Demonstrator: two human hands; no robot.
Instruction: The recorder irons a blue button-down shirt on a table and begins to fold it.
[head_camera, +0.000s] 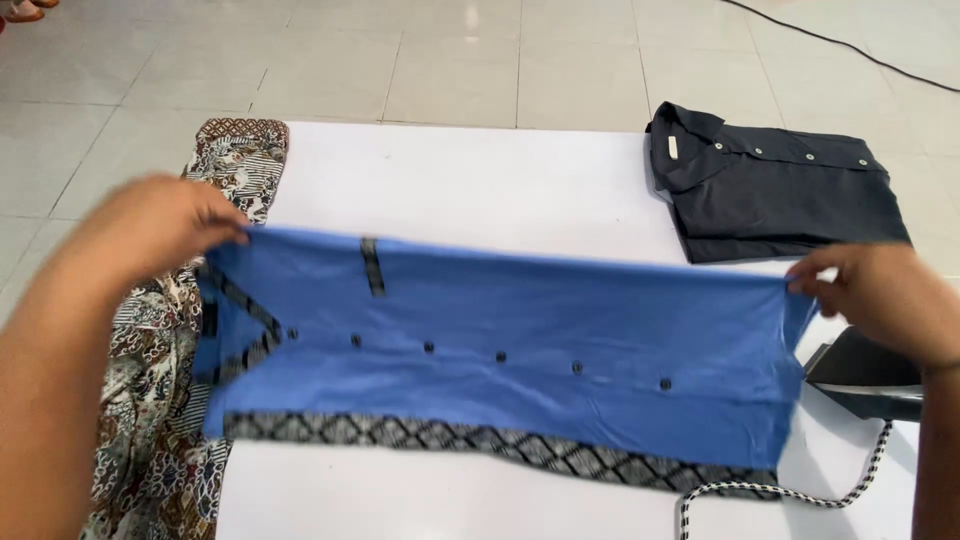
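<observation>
Holding blue shirt (500, 350) taut over white table (480, 180) | left hand (150, 235) pinching collar end | right hand (885, 295) gripping hem end, fingers seemingly closed | dark shirt (780, 190) lying folded beyond

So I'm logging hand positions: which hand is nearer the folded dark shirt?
Right. The right hand sits just below the folded dark shirt; the left hand is across the table.

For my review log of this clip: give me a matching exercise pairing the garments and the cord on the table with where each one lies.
Things:
1. blue shirt
2. dark folded shirt
3. patterned batik cloth
4. braided cord

Places:
A. far right of the white table
B. near right edge
C. left edge, partly under the blue shirt
D. stretched between both hands

Pairs: 1-D, 2-A, 3-C, 4-B
</observation>
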